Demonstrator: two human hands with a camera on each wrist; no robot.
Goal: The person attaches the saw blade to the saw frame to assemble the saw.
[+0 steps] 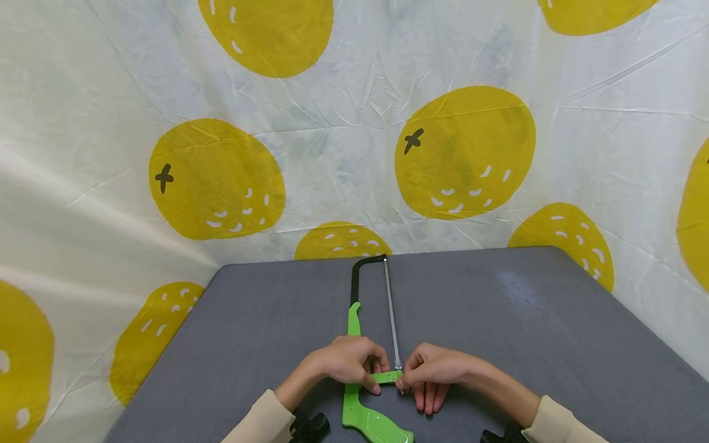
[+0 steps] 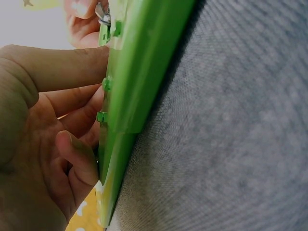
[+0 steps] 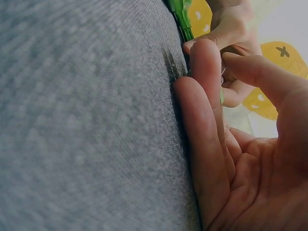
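Note:
A hacksaw with a green handle (image 1: 372, 421), a black front bow (image 1: 355, 283) and a silver blade (image 1: 391, 311) lies flat on the grey table. My left hand (image 1: 349, 360) holds the green frame near the short crosspiece (image 1: 386, 377), thumb on the near side. At the blade's near end, my right hand (image 1: 440, 364) pinches the tensioning end with thumb and index finger; its other fingers extend down beside the table surface. A metal wing nut (image 2: 102, 14) shows by the right fingers in the left wrist view. Fingers partly hide it in the right wrist view.
The grey table (image 1: 266, 320) runs back to a white cloth (image 1: 343, 166) printed with yellow fruit, which hangs behind and at both sides. Black wrist devices (image 1: 310, 427) sit under the beige sleeves (image 1: 263, 418).

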